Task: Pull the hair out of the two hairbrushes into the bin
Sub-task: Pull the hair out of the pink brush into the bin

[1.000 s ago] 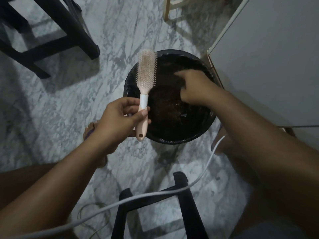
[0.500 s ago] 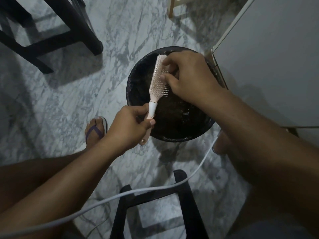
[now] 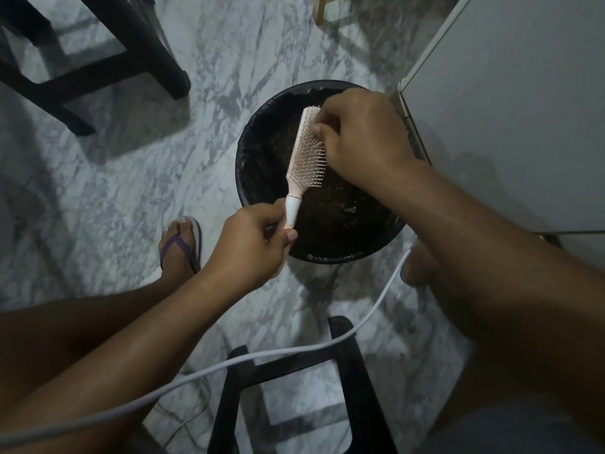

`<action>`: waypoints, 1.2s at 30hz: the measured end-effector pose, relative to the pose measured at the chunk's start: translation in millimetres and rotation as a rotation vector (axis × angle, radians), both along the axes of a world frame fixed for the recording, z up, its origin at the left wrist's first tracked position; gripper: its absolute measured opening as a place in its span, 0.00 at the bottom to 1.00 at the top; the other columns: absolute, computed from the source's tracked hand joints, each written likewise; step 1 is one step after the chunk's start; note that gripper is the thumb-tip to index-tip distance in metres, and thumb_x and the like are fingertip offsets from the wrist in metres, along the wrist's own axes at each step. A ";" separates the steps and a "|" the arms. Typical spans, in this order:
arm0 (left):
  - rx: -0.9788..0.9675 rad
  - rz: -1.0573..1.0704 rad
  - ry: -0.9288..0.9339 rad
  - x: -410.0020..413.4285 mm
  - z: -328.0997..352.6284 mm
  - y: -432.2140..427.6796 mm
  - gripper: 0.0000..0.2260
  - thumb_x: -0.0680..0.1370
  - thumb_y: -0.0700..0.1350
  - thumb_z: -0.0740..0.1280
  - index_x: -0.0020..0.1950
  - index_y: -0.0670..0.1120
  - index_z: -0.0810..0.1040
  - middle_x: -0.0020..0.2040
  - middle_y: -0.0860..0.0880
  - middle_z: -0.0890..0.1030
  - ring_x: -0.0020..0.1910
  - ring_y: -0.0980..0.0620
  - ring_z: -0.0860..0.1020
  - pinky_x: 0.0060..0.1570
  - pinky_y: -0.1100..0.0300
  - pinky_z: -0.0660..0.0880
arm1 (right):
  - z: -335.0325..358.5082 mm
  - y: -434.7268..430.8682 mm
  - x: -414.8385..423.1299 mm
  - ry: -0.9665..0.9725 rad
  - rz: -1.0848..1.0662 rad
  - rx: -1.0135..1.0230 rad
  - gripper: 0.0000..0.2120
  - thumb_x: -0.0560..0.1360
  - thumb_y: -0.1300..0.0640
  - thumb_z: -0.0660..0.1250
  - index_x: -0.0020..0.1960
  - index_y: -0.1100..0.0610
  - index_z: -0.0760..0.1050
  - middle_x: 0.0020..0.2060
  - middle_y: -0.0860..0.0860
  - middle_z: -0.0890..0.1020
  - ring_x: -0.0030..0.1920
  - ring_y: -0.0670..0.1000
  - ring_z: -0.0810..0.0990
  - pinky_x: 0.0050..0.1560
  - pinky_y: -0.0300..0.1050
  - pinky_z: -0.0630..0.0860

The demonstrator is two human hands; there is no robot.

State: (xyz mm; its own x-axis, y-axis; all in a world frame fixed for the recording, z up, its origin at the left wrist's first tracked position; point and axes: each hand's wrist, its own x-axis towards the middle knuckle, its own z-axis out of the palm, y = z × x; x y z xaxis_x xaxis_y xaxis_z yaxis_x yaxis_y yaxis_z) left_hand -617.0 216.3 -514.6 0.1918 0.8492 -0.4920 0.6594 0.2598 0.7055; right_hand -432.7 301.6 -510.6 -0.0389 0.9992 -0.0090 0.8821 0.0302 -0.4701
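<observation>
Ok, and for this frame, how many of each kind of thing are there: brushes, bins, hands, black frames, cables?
Hairbrush: 1
Bin: 1
Hands: 2, left hand and right hand
Black furniture frames: 2, far frame and near frame
White cable: 1
Total: 7

A flip-flop point(image 3: 196, 229) with purple straps and a pale sole is worn on the left foot. Grey-blue fabric point(image 3: 497, 430) is seen over the right thigh.

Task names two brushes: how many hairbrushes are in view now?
1. The pink hairbrush is held over the bin by the left hand. A second may be out of view.
</observation>
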 end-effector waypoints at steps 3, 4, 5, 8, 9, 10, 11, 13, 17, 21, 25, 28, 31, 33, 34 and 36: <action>-0.149 0.107 -0.144 4.9 1.6 -1.8 0.16 0.80 0.39 0.70 0.67 0.47 0.81 0.52 0.49 0.86 0.50 0.50 0.86 0.55 0.51 0.82 | -4.8 1.1 -1.9 0.078 -0.030 -0.006 0.07 0.78 0.52 0.67 0.48 0.56 0.80 0.46 0.51 0.82 0.46 0.50 0.80 0.48 0.49 0.78; -0.216 0.153 -0.196 6.4 1.8 -2.6 0.15 0.80 0.38 0.70 0.66 0.47 0.81 0.51 0.49 0.86 0.48 0.50 0.86 0.55 0.46 0.82 | -4.8 2.0 -2.6 0.117 -0.032 -0.013 0.07 0.78 0.53 0.67 0.48 0.57 0.80 0.46 0.52 0.82 0.45 0.50 0.79 0.48 0.48 0.78; -0.267 0.185 -0.230 7.4 1.9 -3.2 0.14 0.80 0.38 0.69 0.64 0.47 0.82 0.50 0.49 0.86 0.47 0.51 0.87 0.54 0.43 0.82 | -3.3 3.1 -2.9 0.152 -0.032 -0.023 0.08 0.79 0.55 0.66 0.49 0.59 0.80 0.45 0.52 0.82 0.44 0.48 0.79 0.47 0.45 0.77; -0.304 0.213 -0.252 7.0 -1.0 -2.4 0.13 0.79 0.38 0.70 0.64 0.46 0.83 0.51 0.48 0.86 0.47 0.50 0.87 0.54 0.41 0.82 | 5.6 8.7 0.4 0.262 -0.047 -0.050 0.08 0.80 0.56 0.65 0.50 0.60 0.79 0.41 0.50 0.82 0.34 0.42 0.76 0.37 0.36 0.75; -0.302 0.216 -0.253 6.1 -1.2 -1.6 0.13 0.80 0.38 0.70 0.64 0.45 0.82 0.51 0.47 0.86 0.47 0.50 0.87 0.54 0.41 0.82 | 9.2 10.8 2.8 0.308 -0.058 -0.046 0.08 0.81 0.56 0.64 0.50 0.61 0.79 0.39 0.48 0.81 0.33 0.41 0.76 0.36 0.37 0.77; -0.300 0.217 -0.250 5.2 -1.5 -0.4 0.13 0.80 0.39 0.70 0.64 0.45 0.82 0.52 0.47 0.86 0.48 0.49 0.87 0.54 0.41 0.82 | 13.5 12.5 5.2 0.347 -0.062 -0.026 0.09 0.81 0.56 0.64 0.51 0.61 0.78 0.37 0.46 0.80 0.32 0.41 0.77 0.36 0.39 0.79; -0.299 0.223 -0.249 3.9 -1.0 0.7 0.14 0.80 0.39 0.70 0.65 0.45 0.82 0.51 0.48 0.85 0.48 0.49 0.87 0.54 0.41 0.82 | 18.1 13.5 7.1 0.387 -0.058 0.009 0.09 0.81 0.56 0.63 0.51 0.62 0.77 0.36 0.44 0.78 0.33 0.42 0.79 0.36 0.40 0.80; -0.304 0.244 -0.249 2.0 -1.4 3.0 0.14 0.80 0.39 0.70 0.66 0.45 0.81 0.49 0.50 0.84 0.48 0.49 0.87 0.54 0.41 0.82 | 27.3 13.8 11.0 0.485 -0.040 0.110 0.07 0.82 0.58 0.61 0.50 0.60 0.74 0.36 0.43 0.75 0.36 0.46 0.82 0.34 0.38 0.80; -0.304 0.276 -0.247 -0.7 -2.7 5.9 0.13 0.80 0.38 0.69 0.65 0.44 0.81 0.47 0.51 0.83 0.47 0.48 0.87 0.52 0.41 0.83 | 41.2 9.3 15.0 0.654 -0.040 0.343 0.03 0.83 0.58 0.58 0.52 0.57 0.70 0.43 0.48 0.76 0.45 0.49 0.83 0.35 0.40 0.81; -0.305 0.295 -0.252 -1.1 -1.7 7.5 0.14 0.80 0.38 0.69 0.65 0.44 0.81 0.48 0.49 0.84 0.47 0.48 0.87 0.49 0.42 0.84 | 35.6 4.9 18.7 0.755 -0.061 0.137 0.04 0.82 0.59 0.55 0.50 0.57 0.66 0.42 0.51 0.79 0.39 0.49 0.83 0.30 0.45 0.79; -0.298 0.309 -0.267 -0.1 0.0 8.5 0.14 0.80 0.38 0.69 0.66 0.44 0.81 0.50 0.48 0.84 0.47 0.48 0.87 0.47 0.44 0.84 | 18.2 8.8 25.3 0.158 0.017 -0.189 0.09 0.78 0.58 0.60 0.51 0.62 0.76 0.39 0.53 0.80 0.39 0.52 0.79 0.43 0.50 0.79; -0.294 0.315 -0.277 -0.3 0.4 9.0 0.14 0.80 0.38 0.69 0.66 0.44 0.81 0.50 0.47 0.85 0.47 0.48 0.87 0.47 0.45 0.85 | 12.6 7.6 28.9 -0.196 0.125 -0.577 0.11 0.75 0.65 0.63 0.55 0.66 0.79 0.46 0.61 0.81 0.51 0.62 0.81 0.55 0.58 0.80; -0.293 0.305 -0.278 -1.1 0.7 9.4 0.14 0.80 0.38 0.69 0.65 0.44 0.81 0.51 0.47 0.85 0.46 0.49 0.87 0.46 0.47 0.85 | 7.3 8.3 31.9 -0.335 0.142 -0.646 0.18 0.75 0.63 0.64 0.64 0.63 0.73 0.60 0.63 0.74 0.61 0.65 0.75 0.62 0.58 0.76; -0.293 0.296 -0.283 -1.7 0.4 9.4 0.14 0.80 0.38 0.69 0.66 0.44 0.81 0.51 0.46 0.84 0.46 0.48 0.87 0.45 0.48 0.85 | 7.2 10.3 30.5 -0.118 0.133 -0.474 0.29 0.76 0.60 0.64 0.76 0.58 0.63 0.75 0.61 0.63 0.74 0.63 0.64 0.74 0.52 0.64; -0.292 0.294 -0.287 -1.7 0.3 9.5 0.14 0.80 0.37 0.69 0.66 0.44 0.81 0.52 0.46 0.84 0.46 0.48 0.87 0.45 0.49 0.85 | 10.0 9.3 27.1 0.018 0.158 -0.388 0.32 0.77 0.57 0.65 0.79 0.55 0.58 0.77 0.58 0.60 0.76 0.59 0.61 0.75 0.48 0.60; -0.289 0.290 -0.295 -1.7 -0.2 9.9 0.14 0.80 0.37 0.69 0.65 0.45 0.81 0.53 0.45 0.85 0.46 0.49 0.87 0.45 0.48 0.85 | 13.1 4.1 17.5 0.183 0.243 -0.306 0.38 0.76 0.50 0.72 0.79 0.47 0.56 0.79 0.54 0.56 0.79 0.54 0.57 0.72 0.46 0.61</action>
